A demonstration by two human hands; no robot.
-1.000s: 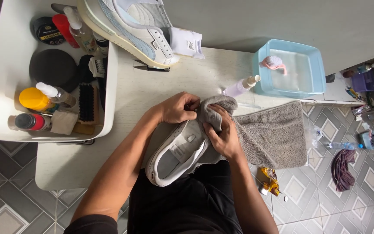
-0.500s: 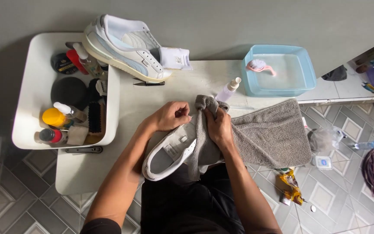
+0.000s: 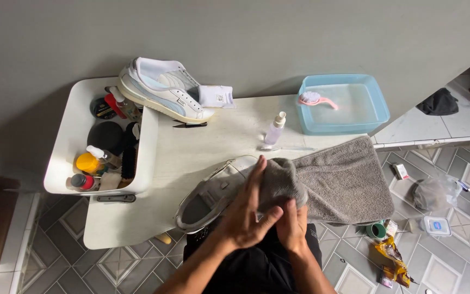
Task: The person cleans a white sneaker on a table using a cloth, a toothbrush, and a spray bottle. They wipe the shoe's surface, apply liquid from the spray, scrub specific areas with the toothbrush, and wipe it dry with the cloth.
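Both forearms reaching up from below, converging. Left hand (image 3: 246,209) open, fingers (image 3: 256,177) stretched forward and slightly spread, thumb angled right. Right hand (image 3: 292,223) just beside that thumb, fingers curled, gripping.

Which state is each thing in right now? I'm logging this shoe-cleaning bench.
Left hand: open, fingers spread, pressed flat on the towel over the shoe.
Right hand: gripping a bunch of towel.
Grey towel: partly spread on the table, one end wrapped around the shoe.
Shoe on table edge: on its side, opening visible.
Second shoe: resting on the tray's rim.
Blue basin: holds water and a pink brush.
Spray bottle: upright, capped.
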